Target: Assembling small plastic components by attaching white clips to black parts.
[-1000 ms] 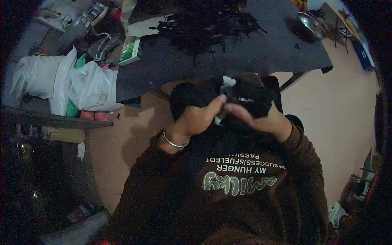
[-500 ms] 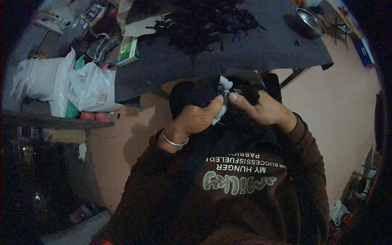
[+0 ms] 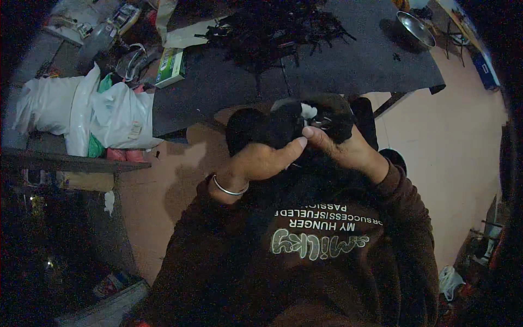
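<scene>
Both my hands hold a dark, fuzzy bundle (image 3: pixel 283 122) with a small white part at its top, in front of my chest. My left hand (image 3: pixel 260 161), a silver bangle on its wrist, grips the bundle from below with the thumb stretched to the right. My right hand (image 3: pixel 343 147) pinches the bundle's right side, its fingertips meeting my left thumb. Just beyond the hands lies a dark grey table (image 3: pixel 348 65) with a heap of black strands (image 3: pixel 272 30) on it.
A metal bowl (image 3: pixel 414 27) sits at the table's far right. A green and white box (image 3: pixel 170 66) lies at its left edge. White plastic bags (image 3: pixel 87 114) rest on a lower shelf to the left. The floor is pinkish tan.
Both hands have shifted the bundle slightly; the white part now shows at its top, and my left thumb has stretched out to meet the right fingertips.
</scene>
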The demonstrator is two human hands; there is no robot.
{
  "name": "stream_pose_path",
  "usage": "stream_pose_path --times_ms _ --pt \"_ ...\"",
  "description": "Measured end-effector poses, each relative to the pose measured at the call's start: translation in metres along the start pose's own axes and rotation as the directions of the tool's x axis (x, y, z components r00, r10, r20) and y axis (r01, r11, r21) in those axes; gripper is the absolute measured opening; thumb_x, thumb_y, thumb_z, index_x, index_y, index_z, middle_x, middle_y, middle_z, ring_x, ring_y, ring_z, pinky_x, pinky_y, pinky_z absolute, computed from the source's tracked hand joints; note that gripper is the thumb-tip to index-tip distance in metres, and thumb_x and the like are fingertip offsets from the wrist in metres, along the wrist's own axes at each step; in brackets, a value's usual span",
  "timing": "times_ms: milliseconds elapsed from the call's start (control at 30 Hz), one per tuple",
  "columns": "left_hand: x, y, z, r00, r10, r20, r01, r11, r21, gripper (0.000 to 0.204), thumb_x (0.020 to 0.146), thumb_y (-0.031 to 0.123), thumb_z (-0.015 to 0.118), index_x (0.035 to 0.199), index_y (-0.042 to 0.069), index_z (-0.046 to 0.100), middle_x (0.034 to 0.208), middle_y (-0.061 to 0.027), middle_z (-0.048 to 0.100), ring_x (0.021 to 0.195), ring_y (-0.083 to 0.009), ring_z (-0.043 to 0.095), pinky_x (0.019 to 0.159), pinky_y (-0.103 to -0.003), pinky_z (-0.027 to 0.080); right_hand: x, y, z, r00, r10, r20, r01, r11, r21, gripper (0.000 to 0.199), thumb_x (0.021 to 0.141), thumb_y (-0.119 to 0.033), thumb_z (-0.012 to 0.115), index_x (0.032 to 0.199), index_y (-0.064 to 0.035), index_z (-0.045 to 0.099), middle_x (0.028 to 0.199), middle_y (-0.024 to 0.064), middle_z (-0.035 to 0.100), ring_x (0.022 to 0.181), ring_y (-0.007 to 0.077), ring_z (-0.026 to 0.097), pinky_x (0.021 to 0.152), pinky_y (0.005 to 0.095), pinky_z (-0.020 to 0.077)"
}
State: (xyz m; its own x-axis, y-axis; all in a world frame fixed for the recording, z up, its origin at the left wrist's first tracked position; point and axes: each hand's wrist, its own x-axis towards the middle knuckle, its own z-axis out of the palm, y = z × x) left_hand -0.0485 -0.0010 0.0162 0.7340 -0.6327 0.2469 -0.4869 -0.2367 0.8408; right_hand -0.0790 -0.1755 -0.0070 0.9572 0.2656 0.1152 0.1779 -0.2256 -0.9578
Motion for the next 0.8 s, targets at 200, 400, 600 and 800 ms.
stream_pose_path --times_ms 200,400,600,800 --pt "0.0 -0.019 0.012 0.98 0.198 -0.016 -0.171 0.883 0.437 0.027 0.072 0.012 0.053 0.096 0.001 0.051 0.09 -0.0101 0.054 0.082 -0.0193 0.052 0.072 -0.03 0.042 -0.004 -0.007 0.002 0.999 -0.004 -0.051 0.006 0.999 0.043 0.032 0.079 -0.02 0.054 0.104 -0.0029 0.044 0.084 0.0028 0.052 0.071 0.0079 0.047 0.06 0.0216 0.0403" --pt "-0.006 -0.025 0.006 0.988 0.029 -0.149 -0.017 0.996 0.083 0.022 0.075 0.012 0.049 0.095 0.003 0.052 0.076 -0.0047 0.054 0.067 -0.0154 0.053 0.061 -0.028 0.044 -0.011 -0.019 -0.007 0.986 0.159 0.042 -0.161 0.985 0.058 0.025 0.083 -0.028 0.045 0.088 -0.0039 0.051 0.069 0.0019 0.052 0.063 0.0101 0.047 0.056 0.0225 0.0382" --pt "-0.007 -0.02 0.004 0.952 -0.306 -0.034 0.283 0.912 -0.296 0.019 0.076 0.01 0.047 0.09 0.001 0.054 0.083 -0.0106 0.057 0.076 -0.0195 0.055 0.069 -0.03 0.044 0.0 -0.023 -0.008 0.975 0.13 0.179 -0.115 0.989 -0.09 0.042 0.083 -0.04 0.042 0.088 -0.0006 0.054 0.075 0.0104 0.057 0.07 0.0161 0.054 0.063 0.0301 0.0426" --pt "-0.002 -0.01 0.007 0.985 0.043 -0.166 -0.04 0.999 0.025 0.021 0.075 0.009 0.046 0.093 0.0 0.052 0.084 -0.01 0.056 0.076 -0.0204 0.055 0.069 -0.03 0.043 0.006 -0.006 -0.006 0.948 0.266 0.173 -0.237 0.957 -0.17 0.048 0.08 -0.046 0.043 0.077 -0.0001 0.057 0.059 0.0133 0.054 0.056 0.02 0.053 0.054 0.0329 0.0426"
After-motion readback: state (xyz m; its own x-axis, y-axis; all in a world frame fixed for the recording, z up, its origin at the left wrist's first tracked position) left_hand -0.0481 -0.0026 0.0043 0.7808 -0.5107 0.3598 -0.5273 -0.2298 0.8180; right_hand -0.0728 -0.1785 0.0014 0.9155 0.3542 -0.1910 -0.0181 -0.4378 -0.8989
